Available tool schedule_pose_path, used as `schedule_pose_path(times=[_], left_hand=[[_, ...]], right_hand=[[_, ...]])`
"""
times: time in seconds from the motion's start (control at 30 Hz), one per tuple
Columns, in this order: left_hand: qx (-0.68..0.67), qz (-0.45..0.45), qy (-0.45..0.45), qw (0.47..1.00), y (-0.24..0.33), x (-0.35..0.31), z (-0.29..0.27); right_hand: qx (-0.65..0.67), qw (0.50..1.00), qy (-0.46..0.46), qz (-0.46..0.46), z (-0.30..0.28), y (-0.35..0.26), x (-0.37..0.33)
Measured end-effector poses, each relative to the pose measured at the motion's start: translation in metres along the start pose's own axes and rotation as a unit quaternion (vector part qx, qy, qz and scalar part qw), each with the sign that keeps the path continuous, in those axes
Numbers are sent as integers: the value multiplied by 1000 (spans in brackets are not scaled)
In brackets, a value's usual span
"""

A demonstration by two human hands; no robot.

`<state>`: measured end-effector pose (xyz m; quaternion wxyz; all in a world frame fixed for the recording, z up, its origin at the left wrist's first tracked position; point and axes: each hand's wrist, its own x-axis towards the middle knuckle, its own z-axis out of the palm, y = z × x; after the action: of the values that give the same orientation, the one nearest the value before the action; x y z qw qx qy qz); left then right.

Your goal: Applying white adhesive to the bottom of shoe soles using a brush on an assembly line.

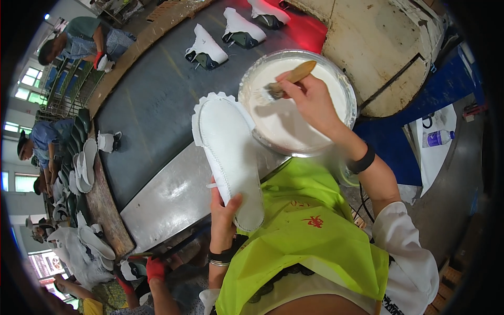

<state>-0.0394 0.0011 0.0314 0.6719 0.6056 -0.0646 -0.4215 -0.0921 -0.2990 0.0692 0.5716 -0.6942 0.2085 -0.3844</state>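
My left hand [224, 220] is closed around the narrow heel end of a white shoe upper [227, 142], its thumb pressed on the flat stitched underside, which faces up. The wider toe end has a ruffled, scalloped edge and points away from me. My right hand [313, 102] grips a brush [301, 72] with a wooden handle. Its whitened bristles point down-left over a round basin [348, 105] of milky white liquid; whether they touch the surface I cannot tell. The upper's right edge is beside the basin's left rim.
Several white-and-dark-green shoe uppers [206, 50] stand on a dark conveyor belt [173, 89] beyond, near a red glow. A metal ledge [165, 202] borders the belt. Co-workers [84, 39] stand across at left, beside soles and shoes. A bottle [438, 138] lies at right.
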Motion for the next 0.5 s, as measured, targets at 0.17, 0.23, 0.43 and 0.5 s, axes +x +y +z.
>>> schedule_pose_path(times=[0.17,0.23,0.43,0.5], left_hand=[[22,2,-5,1000,7,-1,14],[1,-6,-10,1000,12,-2,13],[-6,7,-5,1000,14,2,7],[0,21,-2,1000,15,1,7]], right_hand=[[16,1000,-10,-8,32,-12,11],[-32,999,-12,14,30,-14,0],[-39,993,-20,108,13,-36,-49],[-46,996,-10,75,18,-34,-43]])
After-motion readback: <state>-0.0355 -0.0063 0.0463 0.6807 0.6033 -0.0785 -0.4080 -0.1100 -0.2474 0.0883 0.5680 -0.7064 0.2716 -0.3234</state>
